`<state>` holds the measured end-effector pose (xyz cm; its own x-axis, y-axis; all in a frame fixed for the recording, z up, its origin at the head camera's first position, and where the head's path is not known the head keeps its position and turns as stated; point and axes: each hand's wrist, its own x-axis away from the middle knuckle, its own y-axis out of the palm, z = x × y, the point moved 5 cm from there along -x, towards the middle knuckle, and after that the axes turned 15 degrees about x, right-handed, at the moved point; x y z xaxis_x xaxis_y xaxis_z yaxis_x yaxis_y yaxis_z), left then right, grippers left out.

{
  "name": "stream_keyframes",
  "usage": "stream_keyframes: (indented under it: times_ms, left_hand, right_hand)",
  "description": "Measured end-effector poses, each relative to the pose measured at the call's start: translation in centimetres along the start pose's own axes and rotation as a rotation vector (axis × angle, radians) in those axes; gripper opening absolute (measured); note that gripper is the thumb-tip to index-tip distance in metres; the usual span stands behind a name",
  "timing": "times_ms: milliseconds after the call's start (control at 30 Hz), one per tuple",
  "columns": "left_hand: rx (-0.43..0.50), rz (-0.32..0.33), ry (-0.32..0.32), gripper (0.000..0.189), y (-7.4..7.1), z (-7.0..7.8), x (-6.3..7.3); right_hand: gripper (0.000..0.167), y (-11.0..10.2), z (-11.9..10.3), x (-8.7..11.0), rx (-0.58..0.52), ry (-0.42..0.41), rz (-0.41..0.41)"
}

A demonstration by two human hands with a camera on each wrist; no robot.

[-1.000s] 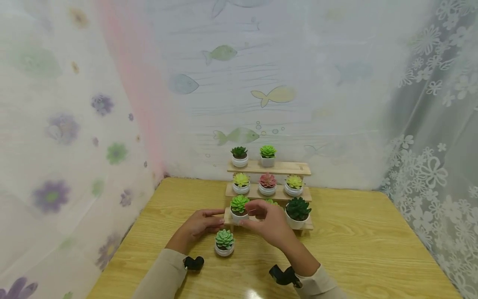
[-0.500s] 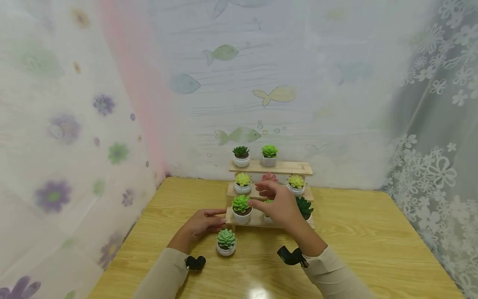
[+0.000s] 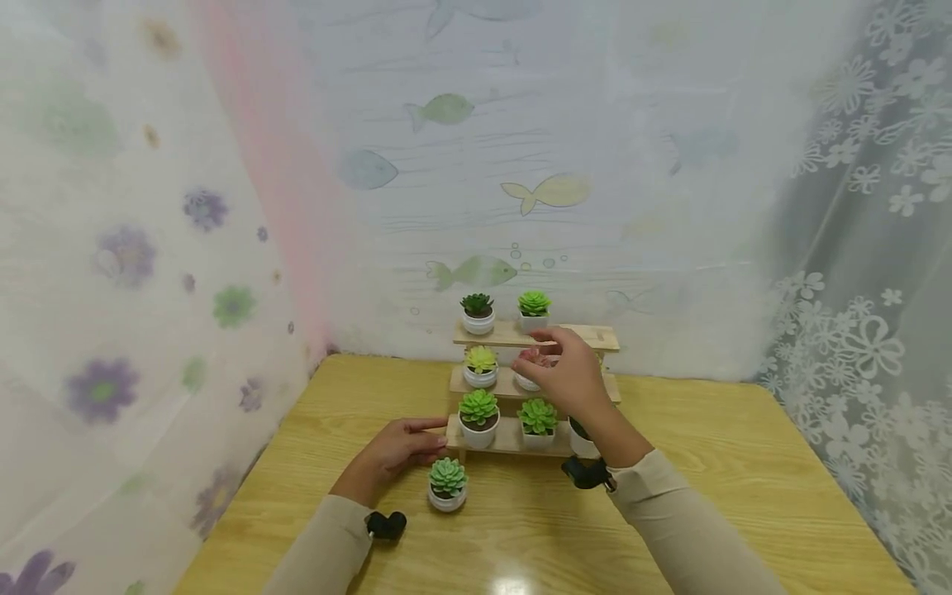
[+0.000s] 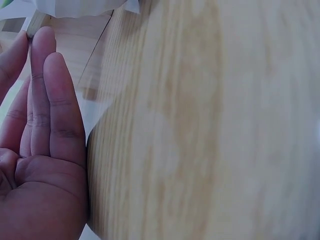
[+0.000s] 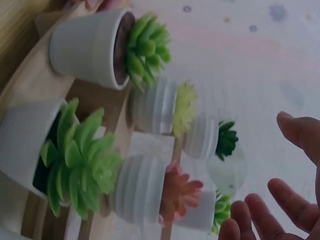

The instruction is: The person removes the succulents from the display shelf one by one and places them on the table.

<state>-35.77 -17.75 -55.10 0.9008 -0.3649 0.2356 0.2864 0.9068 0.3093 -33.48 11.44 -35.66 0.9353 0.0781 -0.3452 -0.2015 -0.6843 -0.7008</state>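
A three-tier wooden plant stand (image 3: 513,446) bears several small potted succulents. My left hand (image 3: 394,453) pinches the left end of its bottom shelf; in the left wrist view the thumb (image 4: 12,62) and fingertips meet at the wood edge. My right hand (image 3: 573,380) hovers in front of the middle shelf, holding nothing, thumb and fingers apart. From the head it partly covers the red succulent (image 5: 180,192) in its ribbed white pot. On the bottom shelf stand a bright green succulent (image 3: 478,417), another green one (image 3: 537,420) and a dark green one, mostly hidden by my right wrist.
A pale green succulent (image 3: 447,483) stands on the wooden table (image 3: 744,479), in front of the stand's left end. On the top shelf are a dark green (image 3: 478,312) and a bright green succulent (image 3: 534,307). A yellow-green one (image 3: 480,366) occupies the middle shelf's left.
My right hand has moved up and right, from beside the bottom-left succulent to the red one on the middle shelf, uncovering the bottom middle pot. The left hand stays put.
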Motion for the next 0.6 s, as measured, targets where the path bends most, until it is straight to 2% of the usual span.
stream_keyframes:
  times_ms: [200, 333, 600]
  left_hand:
    - [0.020, 0.006, -0.004, 0.054, 0.0, 0.1, 0.2]
    - [0.018, 0.022, -0.007, 0.054, 0.0, 0.5, 0.2]
    - [0.019, 0.020, -0.021, 0.055, 0.1, 0.2, 0.0]
  right_hand:
    - [0.066, -0.5, 0.9, -2.0, 0.039, 0.061, 0.013]
    - [0.076, -0.4, 1.4, -3.6, 0.055, 0.092, 0.031]
    - [0.085, -0.2, 2.6, -5.5, 0.024, 0.163, -0.001]
